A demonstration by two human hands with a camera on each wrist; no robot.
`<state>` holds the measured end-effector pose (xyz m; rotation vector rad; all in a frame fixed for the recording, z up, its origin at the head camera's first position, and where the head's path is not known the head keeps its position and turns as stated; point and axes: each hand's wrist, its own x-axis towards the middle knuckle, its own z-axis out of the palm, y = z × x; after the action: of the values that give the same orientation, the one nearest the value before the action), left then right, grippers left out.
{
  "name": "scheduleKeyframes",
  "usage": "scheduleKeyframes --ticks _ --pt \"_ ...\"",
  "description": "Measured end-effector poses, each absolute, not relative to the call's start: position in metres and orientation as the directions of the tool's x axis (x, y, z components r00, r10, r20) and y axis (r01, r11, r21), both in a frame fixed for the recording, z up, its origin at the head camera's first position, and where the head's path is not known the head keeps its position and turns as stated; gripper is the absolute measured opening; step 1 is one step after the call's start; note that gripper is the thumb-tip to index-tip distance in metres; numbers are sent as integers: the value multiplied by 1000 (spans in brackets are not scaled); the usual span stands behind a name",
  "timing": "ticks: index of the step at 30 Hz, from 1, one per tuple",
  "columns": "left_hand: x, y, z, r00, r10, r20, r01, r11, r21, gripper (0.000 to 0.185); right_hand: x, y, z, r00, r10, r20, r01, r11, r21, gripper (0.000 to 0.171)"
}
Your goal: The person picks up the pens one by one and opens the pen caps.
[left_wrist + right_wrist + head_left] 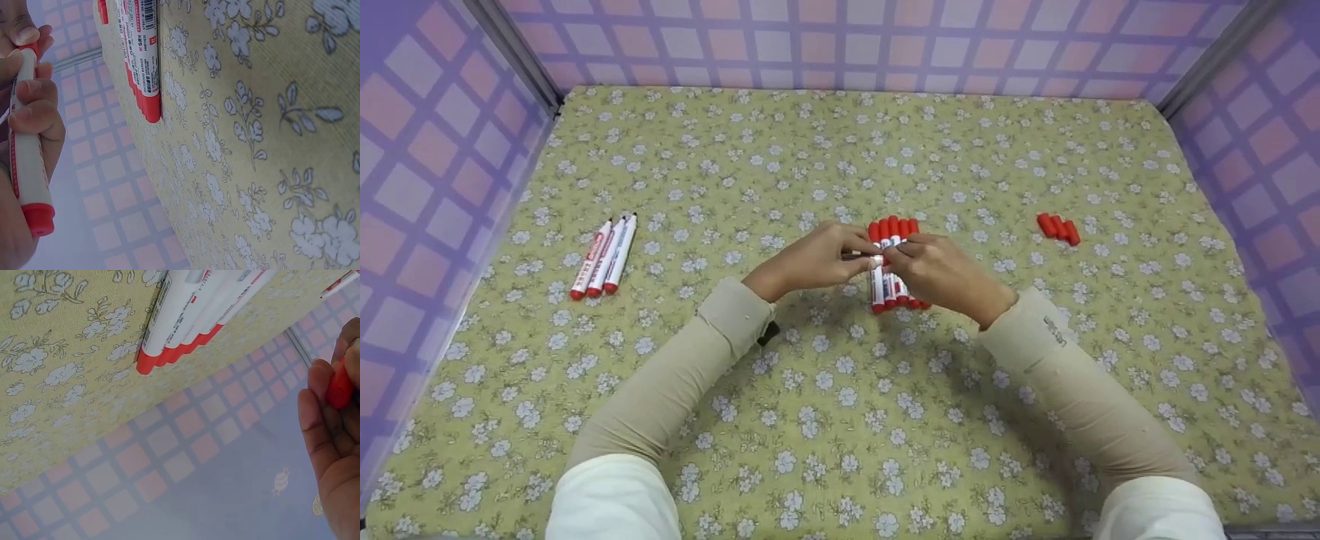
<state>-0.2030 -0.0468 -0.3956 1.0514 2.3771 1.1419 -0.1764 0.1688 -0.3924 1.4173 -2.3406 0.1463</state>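
My left hand [823,259] grips a white whiteboard marker [27,154] with a red end plug, fingers curled round its barrel. At the marker's other end, my right hand [943,276] pinches a red cap [339,387] between thumb and fingers. The cap meets the barrel in the left wrist view; how far it is seated cannot be told. Both hands are held above a row of capped red-and-white markers [877,291] lying side by side on the cloth, and partly hide it in the head view.
Three uncapped markers [600,259] lie together at the left, tips pointing away. Three loose red caps [1057,229] lie at the right. A flowered yellow-green cloth [840,420] covers the table, with checked panels [840,45] standing round its back and sides.
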Motion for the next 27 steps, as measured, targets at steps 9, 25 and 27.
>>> scheduleKeyframes --ticks 9,25,27 --pt "-204 -53 -393 -663 738 126 575 393 717 26 -176 172 -388 -446 -814 372 -841 524 138 14" --pt "-205 -77 -396 -716 691 99 517 430 740 26 -177 175 -390 -457 -806 376 -837 533 124 11" --pt "-205 -80 -397 -725 682 99 508 433 745 26 -177 175 -390 -461 -805 373 -833 537 129 12"
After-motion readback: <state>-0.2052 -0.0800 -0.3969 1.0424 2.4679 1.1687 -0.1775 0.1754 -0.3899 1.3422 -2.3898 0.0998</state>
